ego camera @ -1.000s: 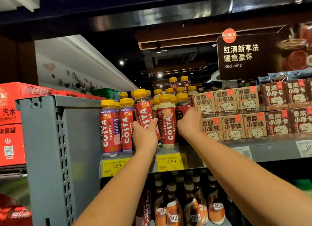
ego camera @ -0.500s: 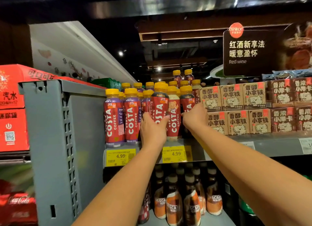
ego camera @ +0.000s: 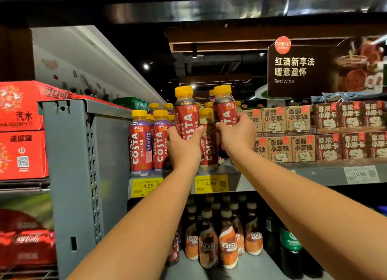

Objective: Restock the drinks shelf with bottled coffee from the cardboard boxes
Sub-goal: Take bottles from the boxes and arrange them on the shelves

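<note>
The left hand [ego camera: 184,148] has its grip wrapped round the lower body of one red Costa bottle [ego camera: 186,114]. The right hand [ego camera: 237,134] does the same w/ a second red bottle [ego camera: 225,109], grip closed on the label. Both btls are near upright and held above the caps of the row standing on the drinks shelf [ego camera: 314,172]. That's prob. so their bases can pass over the front btls and drop in further back (the low hold also leaves the yellow caps free). Between the two hands a cream-labelled bottle [ego camera: 206,141] stands on the shelf.

Count:
- 2 btls in hand, one per hand.
- 2 purple-banded bottles [ego camera: 139,141] at front left.
- More caps behind, too crowded to count.
- 2 yellow price tags [ego camera: 146,185] reading 4.99.

Brown latte cartons [ego camera: 297,120] sit to the right in 2 tiers, just beside the right hand.
</note>
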The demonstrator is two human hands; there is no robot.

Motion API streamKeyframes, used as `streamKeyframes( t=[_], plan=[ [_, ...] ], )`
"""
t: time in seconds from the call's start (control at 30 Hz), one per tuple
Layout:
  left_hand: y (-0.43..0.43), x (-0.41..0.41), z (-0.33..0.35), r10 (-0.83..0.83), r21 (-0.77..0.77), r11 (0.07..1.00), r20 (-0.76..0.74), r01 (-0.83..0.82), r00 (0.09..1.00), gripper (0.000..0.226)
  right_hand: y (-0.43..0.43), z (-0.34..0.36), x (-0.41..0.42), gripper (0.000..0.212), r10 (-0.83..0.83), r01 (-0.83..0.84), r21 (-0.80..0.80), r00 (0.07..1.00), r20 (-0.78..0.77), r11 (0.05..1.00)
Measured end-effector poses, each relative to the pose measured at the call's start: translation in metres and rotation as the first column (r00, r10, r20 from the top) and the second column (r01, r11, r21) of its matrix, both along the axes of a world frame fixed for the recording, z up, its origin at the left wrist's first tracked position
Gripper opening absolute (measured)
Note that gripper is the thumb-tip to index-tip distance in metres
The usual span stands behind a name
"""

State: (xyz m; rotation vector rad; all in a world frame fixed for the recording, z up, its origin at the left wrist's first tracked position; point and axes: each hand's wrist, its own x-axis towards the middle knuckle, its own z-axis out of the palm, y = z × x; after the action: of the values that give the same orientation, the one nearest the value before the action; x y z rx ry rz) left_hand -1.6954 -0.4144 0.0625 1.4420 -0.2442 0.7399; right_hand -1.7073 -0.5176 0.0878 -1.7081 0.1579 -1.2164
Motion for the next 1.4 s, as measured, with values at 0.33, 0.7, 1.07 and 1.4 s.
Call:
streamKeyframes(
  t=[0.33,0.7,1.07,1.4],
  plan=[
    [0.010,-0.044,-0.040,-0.041,-0.106,0.994,-0.044,0.036,0.998,0.045,0.013,-0.035,-0.046,0.047,0.168,-0.169,0.035,0.985,0.032,0.985],
    [0.047,-0.090,-0.095,0.089,-0.069,0.993,-0.076,-0.094,0.993,0.034,0.048,-0.087,-0.080,0.053,0.353,-0.350,0.093,0.935,-0.022,0.932],
    [0.078,-0.096,-0.161,0.159,-0.008,0.987,-0.194,-0.163,0.968,0.029,0.076,-0.171,-0.073,0.041,0.446,-0.433,0.111,0.879,-0.170,0.895],
    [0.080,-0.063,-0.240,0.156,0.035,0.988,-0.316,-0.153,0.936,0.030,0.096,-0.260,-0.034,0.043,0.456,-0.424,0.170,0.843,-0.284,0.890]
  ],
)
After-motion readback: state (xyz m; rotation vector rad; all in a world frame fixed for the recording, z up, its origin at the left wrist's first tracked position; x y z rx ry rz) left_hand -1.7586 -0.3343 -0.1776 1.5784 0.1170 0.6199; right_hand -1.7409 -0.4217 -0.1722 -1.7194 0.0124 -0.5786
